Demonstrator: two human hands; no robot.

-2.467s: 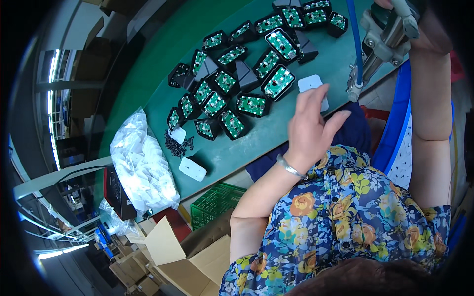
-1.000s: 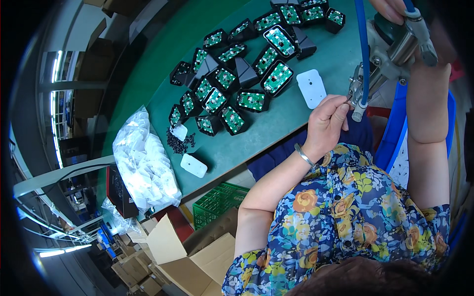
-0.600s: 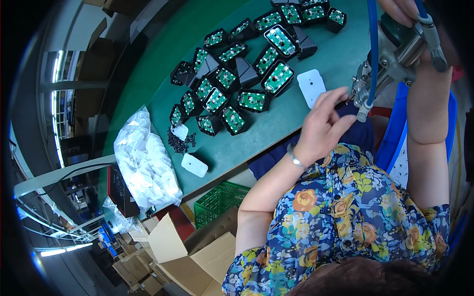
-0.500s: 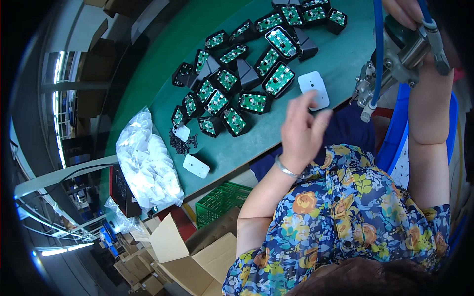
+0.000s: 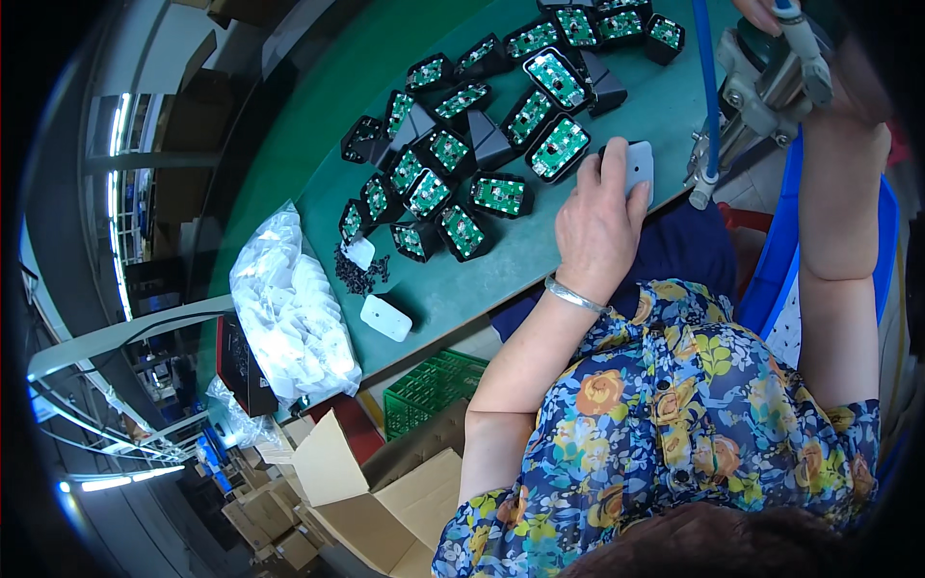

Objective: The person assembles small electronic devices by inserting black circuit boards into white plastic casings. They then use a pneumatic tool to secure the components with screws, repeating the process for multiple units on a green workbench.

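Note:
My left hand (image 5: 599,217) is wrapped over a black housing with a white cover (image 5: 639,166), by the near edge of the bench. Its fingers lie along the far side and the thumb along the near side. At the upper right, my right hand (image 5: 758,13) is curled around the top of a metal tool with blue hoses (image 5: 761,96); part of this hand is hidden behind the tool. The tool's tip hangs to the right of the white cover. Left of my left hand stand several black housings with green circuit boards (image 5: 498,195).
Small black screws (image 5: 358,275) lie in a heap at the left, near a loose white cover (image 5: 385,318). A clear bag of white covers (image 5: 289,308) rests on the bench's left end. Below the edge are a green crate (image 5: 434,390) and an open cardboard box (image 5: 332,462).
My left hand has moved onto the white-covered housing and closed around it. My right hand and the metal tool have shifted left together, closer to the housing.

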